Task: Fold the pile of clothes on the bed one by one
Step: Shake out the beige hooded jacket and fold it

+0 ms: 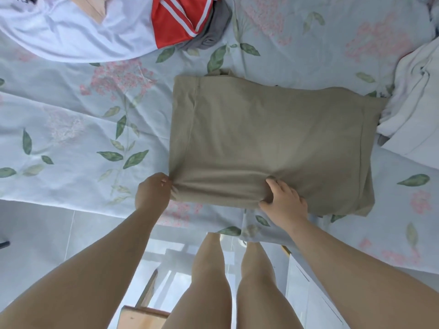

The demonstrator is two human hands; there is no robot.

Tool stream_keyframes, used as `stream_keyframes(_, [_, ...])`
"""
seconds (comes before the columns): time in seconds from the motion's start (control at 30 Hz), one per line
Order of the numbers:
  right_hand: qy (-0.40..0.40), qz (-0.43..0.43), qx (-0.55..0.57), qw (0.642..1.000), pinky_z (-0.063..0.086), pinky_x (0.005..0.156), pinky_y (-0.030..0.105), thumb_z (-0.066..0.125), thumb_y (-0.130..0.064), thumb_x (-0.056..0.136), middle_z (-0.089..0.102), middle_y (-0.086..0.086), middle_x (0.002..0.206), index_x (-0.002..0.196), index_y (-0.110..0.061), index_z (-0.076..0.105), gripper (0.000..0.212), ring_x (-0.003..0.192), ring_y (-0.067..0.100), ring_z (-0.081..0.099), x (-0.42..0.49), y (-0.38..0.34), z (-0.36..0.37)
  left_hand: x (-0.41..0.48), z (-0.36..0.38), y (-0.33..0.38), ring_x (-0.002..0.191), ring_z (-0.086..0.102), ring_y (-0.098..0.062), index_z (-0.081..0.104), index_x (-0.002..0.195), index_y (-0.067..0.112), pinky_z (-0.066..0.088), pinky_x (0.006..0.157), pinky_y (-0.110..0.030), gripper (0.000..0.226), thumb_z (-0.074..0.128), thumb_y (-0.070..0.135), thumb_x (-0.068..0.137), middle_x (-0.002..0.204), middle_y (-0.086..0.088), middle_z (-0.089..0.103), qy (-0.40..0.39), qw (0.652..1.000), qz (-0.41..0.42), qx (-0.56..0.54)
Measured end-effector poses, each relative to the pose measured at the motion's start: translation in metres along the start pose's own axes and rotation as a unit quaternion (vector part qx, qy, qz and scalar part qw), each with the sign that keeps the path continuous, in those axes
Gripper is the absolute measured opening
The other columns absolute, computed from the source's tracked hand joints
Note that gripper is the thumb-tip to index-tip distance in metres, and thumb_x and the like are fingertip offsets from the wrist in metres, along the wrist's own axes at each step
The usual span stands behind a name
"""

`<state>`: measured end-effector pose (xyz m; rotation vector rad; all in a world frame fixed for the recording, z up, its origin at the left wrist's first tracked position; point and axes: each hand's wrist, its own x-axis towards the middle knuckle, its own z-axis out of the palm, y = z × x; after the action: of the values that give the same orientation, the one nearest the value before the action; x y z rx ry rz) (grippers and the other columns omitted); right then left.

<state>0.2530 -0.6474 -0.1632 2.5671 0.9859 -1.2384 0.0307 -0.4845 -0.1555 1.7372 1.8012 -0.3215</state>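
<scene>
A tan garment (273, 138), partly folded into a rough rectangle, lies flat on the floral bed sheet (71, 129). My left hand (154, 192) pinches its near left corner. My right hand (283, 200) grips the near edge about halfway along, thumb under and fingers on top. A loose pile sits at the far left: a white garment (78, 32), a red piece with white stripes (177, 20) and a grey piece (213, 32) under it.
A crumpled white cloth (413, 103) lies at the right edge, touching the tan garment's far right corner. The bed's near edge runs just below my hands. My legs, a tiled floor and a wooden object (142, 317) are below it.
</scene>
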Motion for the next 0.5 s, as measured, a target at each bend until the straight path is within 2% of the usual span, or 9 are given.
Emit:
stream_keyframes(0.07, [0.012, 0.037, 0.043, 0.998, 0.022, 0.111, 0.040, 0.050, -0.035, 0.089, 0.028, -0.005, 0.152, 0.143, -0.032, 0.030, 0.058, 0.138, 0.022, 0.026, -0.002, -0.003, -0.001, -0.001, 0.008, 0.019, 0.111, 0.050, -0.030, 0.054, 0.123, 0.013, 0.041, 0.090, -0.038, 0.030, 0.043, 0.013, 0.095, 0.126, -0.009, 0.054, 0.004, 1.000, 0.010, -0.013])
stream_keyframes(0.13, [0.053, 0.105, 0.127, 0.985, 0.025, 0.108, 0.040, 0.052, -0.029, 0.088, 0.035, 0.001, 0.146, 0.140, -0.028, 0.038, 0.054, 0.134, 0.026, 0.031, -0.006, -0.007, -0.003, -0.004, 0.014, 0.042, 0.125, 0.039, -0.030, 0.043, 0.131, 0.016, 0.034, 0.099, -0.044, 0.039, 0.042, 0.011, 0.092, 0.138, -0.006, 0.040, 0.022, 0.998, 0.062, 0.017])
stream_keyframes(0.2, [0.099, 0.198, 0.227, 0.948, 0.031, 0.103, 0.040, 0.056, -0.025, 0.087, 0.039, 0.009, 0.138, 0.134, -0.021, 0.044, 0.049, 0.125, 0.031, 0.037, -0.012, -0.010, -0.004, -0.007, 0.019, 0.065, 0.136, 0.026, -0.025, 0.032, 0.140, 0.019, 0.027, 0.107, -0.041, 0.052, 0.045, 0.013, 0.090, 0.148, -0.001, 0.028, 0.024, 0.987, 0.145, 0.058])
stream_keyframes(0.27, [0.118, 0.289, 0.322, 0.894, 0.036, 0.098, 0.041, 0.059, -0.024, 0.086, 0.039, 0.014, 0.135, 0.132, -0.012, 0.042, 0.051, 0.121, 0.034, 0.040, -0.014, -0.008, 0.001, -0.006, 0.024, 0.087, 0.143, 0.016, -0.021, 0.025, 0.145, 0.020, 0.021, 0.113, -0.040, 0.057, 0.047, 0.021, 0.093, 0.154, -0.001, 0.020, -0.003, 0.968, 0.227, 0.108])
stream_keyframes(0.33, [0.115, 0.374, 0.419, 0.820, 0.038, 0.095, 0.041, 0.063, -0.027, 0.082, 0.043, 0.015, 0.133, 0.131, -0.004, 0.040, 0.058, 0.118, 0.034, 0.044, -0.015, -0.005, 0.004, -0.003, 0.028, 0.109, 0.146, 0.007, -0.020, 0.019, 0.148, 0.021, 0.015, 0.116, -0.039, 0.059, 0.046, 0.030, 0.096, 0.158, -0.001, 0.012, -0.046, 0.938, 0.298, 0.172])
stream_keyframes(0.4, [0.081, 0.437, 0.532, 0.721, 0.040, 0.094, 0.041, 0.066, -0.033, 0.081, 0.048, 0.014, 0.131, 0.132, -0.003, 0.040, 0.064, 0.112, 0.033, 0.050, -0.013, -0.003, 0.008, 0.001, 0.032, 0.130, 0.147, 0.001, -0.019, 0.012, 0.150, 0.023, 0.011, 0.117, -0.039, 0.061, 0.042, 0.036, 0.098, 0.159, -0.001, 0.007, -0.077, 0.899, 0.361, 0.234])
stream_keyframes(0.47, [0.041, 0.455, 0.652, 0.605, 0.041, 0.097, 0.043, 0.070, -0.036, 0.081, 0.050, 0.011, 0.131, 0.135, -0.007, 0.040, 0.068, 0.112, 0.032, 0.051, -0.009, -0.009, 0.008, 0.006, 0.036, 0.149, 0.147, -0.003, -0.020, 0.008, 0.151, 0.025, 0.009, 0.118, -0.040, 0.063, 0.039, 0.041, 0.098, 0.159, 0.000, 0.004, -0.097, 0.864, 0.409, 0.277])
stream_keyframes(0.5, [0.031, 0.451, 0.686, 0.570, 0.041, 0.100, 0.044, 0.073, -0.038, 0.078, 0.051, 0.009, 0.130, 0.134, -0.009, 0.040, 0.072, 0.113, 0.032, 0.052, -0.005, -0.013, 0.010, 0.009, 0.038, 0.158, 0.147, -0.004, -0.020, 0.006, 0.151, 0.026, 0.007, 0.118, -0.041, 0.064, 0.038, 0.042, 0.098, 0.160, 0.000, 0.002, -0.104, 0.850, 0.424, 0.293])
